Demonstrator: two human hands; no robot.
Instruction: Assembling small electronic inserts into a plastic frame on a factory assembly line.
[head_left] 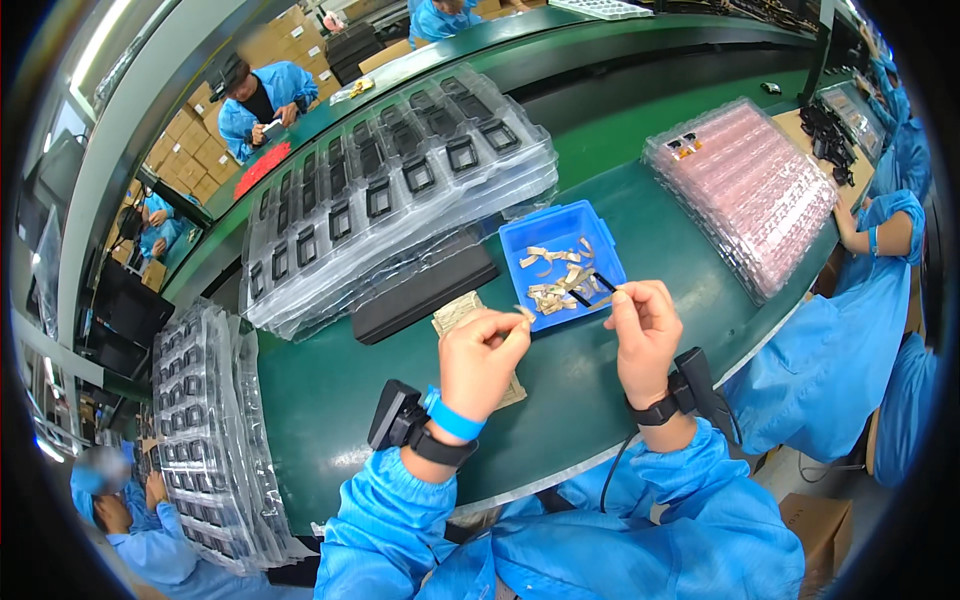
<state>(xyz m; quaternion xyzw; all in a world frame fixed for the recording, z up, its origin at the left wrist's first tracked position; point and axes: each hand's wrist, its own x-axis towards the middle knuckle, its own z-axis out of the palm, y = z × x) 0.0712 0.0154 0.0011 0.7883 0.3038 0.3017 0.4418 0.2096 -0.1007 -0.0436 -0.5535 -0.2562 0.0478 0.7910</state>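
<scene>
My left hand [482,362] is closed, thumb and forefinger pinching a small beige strip [525,313] at the near left edge of a blue bin [612,247]. Over the bin's near right side, my right hand [645,325] pinches a thin piece with two black prongs [604,282]; its exact kind is unclear. Loose beige strips [556,294] lie in the bin below both hands. Partly hidden behind my left hand and wrist is a stack of beige paper-like sheets [457,312] on the green table.
Stacked clear trays of black frames [400,165] stand behind a flat black box [425,288]. More trays [195,420] are at the left edge. Pink-tinted trays [745,190] sit at the right. Co-workers in blue surround the green table [350,420].
</scene>
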